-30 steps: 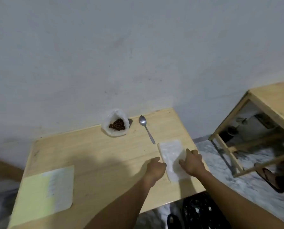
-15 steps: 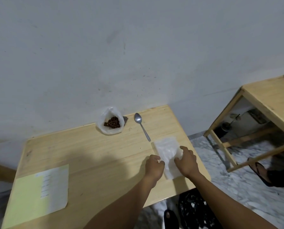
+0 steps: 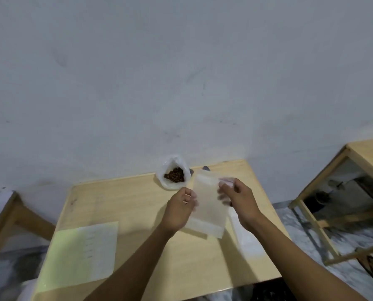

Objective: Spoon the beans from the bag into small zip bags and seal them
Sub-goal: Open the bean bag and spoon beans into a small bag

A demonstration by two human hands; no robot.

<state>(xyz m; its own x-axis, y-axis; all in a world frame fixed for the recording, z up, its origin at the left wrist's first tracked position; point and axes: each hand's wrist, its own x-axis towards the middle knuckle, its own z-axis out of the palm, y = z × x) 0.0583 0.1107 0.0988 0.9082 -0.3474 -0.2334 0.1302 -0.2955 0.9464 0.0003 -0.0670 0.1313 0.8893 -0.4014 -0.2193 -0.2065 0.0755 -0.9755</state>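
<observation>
I pinch the small zip bag (image 3: 207,203) upright between left hand (image 3: 179,208) and right hand (image 3: 238,199), its mouth edge nearest the bag of beans (image 3: 174,175) just beyond my fingertips.

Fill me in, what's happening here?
A person holds one zip bag up over the table, the left hand pinching its left edge and the right hand its upper right edge. It looks empty. More zip bags lie on the table under the right forearm. The bag of beans stands open at the far edge, untouched. The spoon is mostly hidden behind the raised bag. A paper sheet lies at the near left. No scooping yet.
</observation>
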